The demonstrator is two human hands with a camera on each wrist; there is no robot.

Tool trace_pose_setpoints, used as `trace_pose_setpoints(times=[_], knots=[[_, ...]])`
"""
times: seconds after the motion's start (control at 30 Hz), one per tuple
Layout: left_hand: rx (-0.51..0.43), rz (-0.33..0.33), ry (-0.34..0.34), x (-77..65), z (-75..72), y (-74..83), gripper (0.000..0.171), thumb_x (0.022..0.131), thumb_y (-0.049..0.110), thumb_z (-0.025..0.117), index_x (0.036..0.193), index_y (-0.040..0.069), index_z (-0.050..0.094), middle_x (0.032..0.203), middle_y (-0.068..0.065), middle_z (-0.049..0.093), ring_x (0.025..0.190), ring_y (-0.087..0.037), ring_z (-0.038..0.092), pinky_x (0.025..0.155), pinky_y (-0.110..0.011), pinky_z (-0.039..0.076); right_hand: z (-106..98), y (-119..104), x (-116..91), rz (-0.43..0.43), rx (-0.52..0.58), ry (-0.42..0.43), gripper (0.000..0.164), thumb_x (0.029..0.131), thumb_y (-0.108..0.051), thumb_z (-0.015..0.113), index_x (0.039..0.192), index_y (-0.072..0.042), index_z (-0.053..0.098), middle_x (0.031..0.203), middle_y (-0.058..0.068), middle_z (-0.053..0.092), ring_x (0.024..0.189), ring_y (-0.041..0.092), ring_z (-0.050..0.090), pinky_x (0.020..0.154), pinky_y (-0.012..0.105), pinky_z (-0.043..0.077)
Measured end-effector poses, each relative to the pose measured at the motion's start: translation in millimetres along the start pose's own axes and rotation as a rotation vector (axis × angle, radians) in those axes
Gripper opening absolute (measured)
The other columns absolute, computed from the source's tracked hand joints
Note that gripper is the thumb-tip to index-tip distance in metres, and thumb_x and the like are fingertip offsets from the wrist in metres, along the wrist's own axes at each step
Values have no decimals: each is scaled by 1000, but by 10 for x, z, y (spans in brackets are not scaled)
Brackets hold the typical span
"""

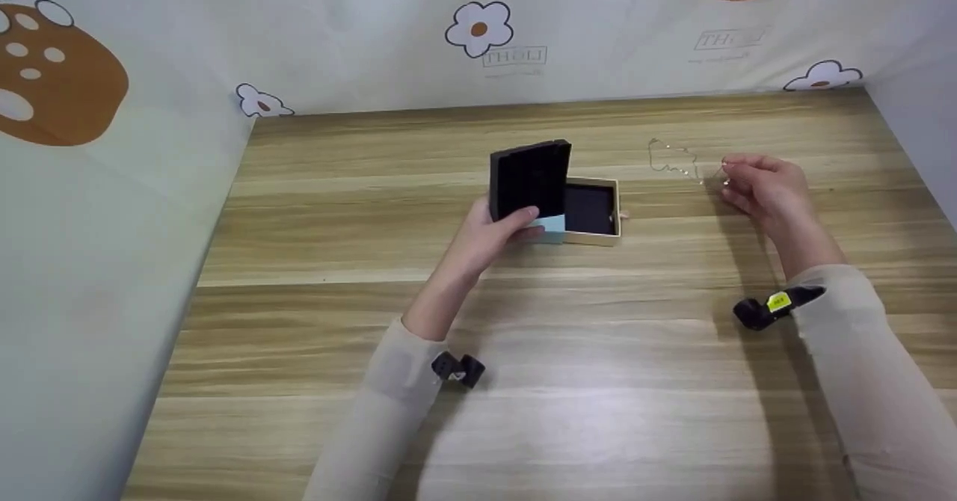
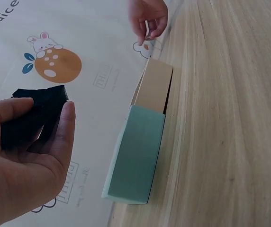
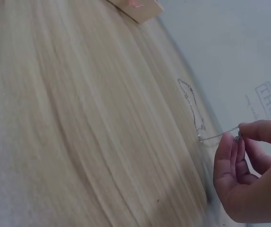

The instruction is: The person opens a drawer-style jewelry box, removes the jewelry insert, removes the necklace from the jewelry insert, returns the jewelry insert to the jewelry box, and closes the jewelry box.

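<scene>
My left hand (image 1: 490, 235) grips a black jewelry-box insert (image 1: 531, 179), tilted up above the table. In the left wrist view the insert (image 2: 33, 116) sits between thumb and fingers. Below and right of that hand lies a small drawer box, its pale blue sleeve (image 2: 138, 151) pushed partway off the cream drawer (image 1: 593, 239), whose inside is black. At the right, my right hand (image 1: 770, 191) pinches one end of a thin silver chain necklace (image 3: 192, 106) between thumb and fingertips. The rest of the chain lies in a loose loop on the table.
A wood-grain table (image 1: 598, 351) spreads under both hands. Behind it and at the sides stand pale walls (image 1: 359, 45) printed with flowers and cartoon figures. A small ribbon tab (image 1: 625, 216) sticks out from the drawer's right side.
</scene>
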State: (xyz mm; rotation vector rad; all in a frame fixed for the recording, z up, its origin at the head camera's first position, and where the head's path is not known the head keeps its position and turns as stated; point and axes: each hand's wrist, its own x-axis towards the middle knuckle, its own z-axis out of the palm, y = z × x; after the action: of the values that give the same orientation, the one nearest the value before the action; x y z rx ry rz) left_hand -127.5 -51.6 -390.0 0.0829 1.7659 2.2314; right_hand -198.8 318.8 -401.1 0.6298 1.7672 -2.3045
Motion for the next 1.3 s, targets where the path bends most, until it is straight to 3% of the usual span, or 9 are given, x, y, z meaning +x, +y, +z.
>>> trace_pose_setpoints(times=[0.13,0.3,0.4,0.47,0.53,0.67,0.93,1.1,1.3], knots=[[3,0,6,-3,1,-5,43,97,-2,54,139,-9,46,137,-29,55,110,-22,63,98,-39,56,-18,24,25,-52,-178,22,24,93,0,64,76,-15,72,67,-7,67,59,3,62,57,18,57],[12,-3,2,-9,-3,-6,44,97,-1,55,139,-8,46,136,-28,56,118,-38,63,98,-39,56,-49,59,75,-123,-596,91,21,95,-13,65,78,-26,68,65,-19,64,58,-3,59,58,14,55],[11,-3,-3,-7,-8,-8,44,97,-1,54,139,-8,46,136,-29,56,119,-38,63,98,-39,56,-69,81,98,-136,-736,109,7,96,-16,66,89,-17,67,65,-20,62,59,-3,58,58,15,55],[4,2,-8,-4,-14,-9,44,97,-2,53,140,-8,45,137,-29,55,117,-31,63,99,-39,56,-81,96,107,-146,-803,106,8,96,-17,65,97,-9,66,64,-21,61,60,-3,58,58,15,54],[-4,5,-11,1,-16,-7,44,98,-3,53,141,-8,44,138,-29,54,115,-25,62,99,-38,56,-90,107,112,-158,-856,102,15,96,-17,65,101,-3,65,63,-21,60,60,-4,57,57,15,54],[-5,8,-16,10,-11,0,45,97,-3,53,141,-9,43,139,-30,53,115,-25,61,98,-38,56,-106,106,108,-172,-949,98,24,95,-18,65,105,3,65,61,-20,60,59,-3,57,55,16,52],[-7,-1,-37,23,12,-7,46,97,-3,53,142,-9,42,139,-31,52,117,-29,62,100,-40,55,-120,21,25,-183,-1136,151,33,95,-25,65,112,4,65,69,-14,61,62,2,54,57,19,46],[-6,-11,-34,30,10,-5,47,98,-2,53,143,-8,43,140,-30,53,119,-30,62,99,-38,55,-106,-42,-13,-216,-1157,161,36,94,-29,66,114,1,65,75,-16,60,66,0,52,61,18,43],[1,-11,-39,43,25,-8,48,98,-2,53,144,-8,41,141,-30,52,126,-37,59,99,-38,56,21,-77,-73,-249,-1135,107,34,95,-29,64,110,2,65,72,-17,58,65,1,55,57,16,47]])
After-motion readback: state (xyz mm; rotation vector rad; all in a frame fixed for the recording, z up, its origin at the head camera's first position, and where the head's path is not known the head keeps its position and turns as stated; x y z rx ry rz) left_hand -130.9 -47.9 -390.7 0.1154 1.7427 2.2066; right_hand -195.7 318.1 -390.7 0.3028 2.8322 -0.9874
